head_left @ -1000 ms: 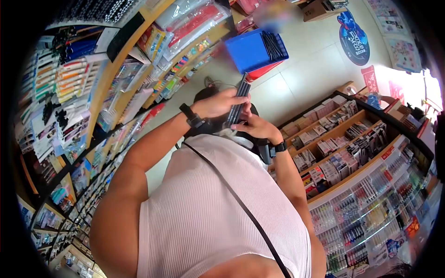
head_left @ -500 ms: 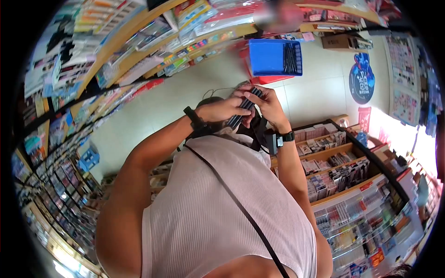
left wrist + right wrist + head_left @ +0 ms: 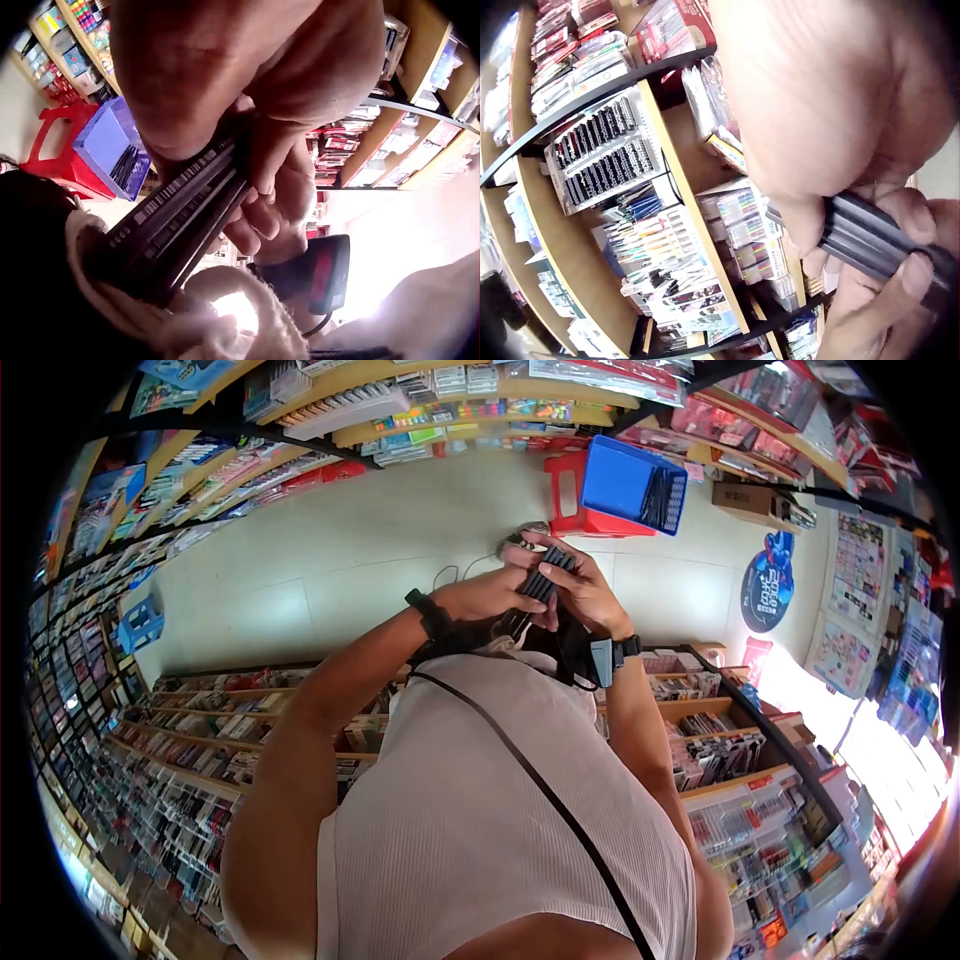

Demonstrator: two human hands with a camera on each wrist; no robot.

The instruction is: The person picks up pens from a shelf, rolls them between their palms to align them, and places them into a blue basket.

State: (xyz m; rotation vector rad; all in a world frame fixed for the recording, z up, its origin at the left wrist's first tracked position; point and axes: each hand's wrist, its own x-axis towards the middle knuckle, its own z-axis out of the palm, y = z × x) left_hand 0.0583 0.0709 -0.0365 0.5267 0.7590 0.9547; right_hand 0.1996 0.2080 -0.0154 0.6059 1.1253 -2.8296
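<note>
Both hands hold one bundle of slim black pens in front of the chest. My left hand grips the bundle from the left with its thumb across the pens. My right hand grips the upper end from the right, thumb laid over them. In the left wrist view the pens lie side by side at a slant, with white barcodes printed along them. The right wrist view shows the pens pressed together between the fingers of both hands; their far ends are hidden by the fingers.
A blue basket with more black pens sits on a red stool beyond the hands. A cardboard box stands right of it. Stocked shelves run around the floor. A blue stool stands far left.
The head view has turned, and the basket now appears further right. My right hand has moved from the bundle's lower end to its upper end. The left hand still holds it.
</note>
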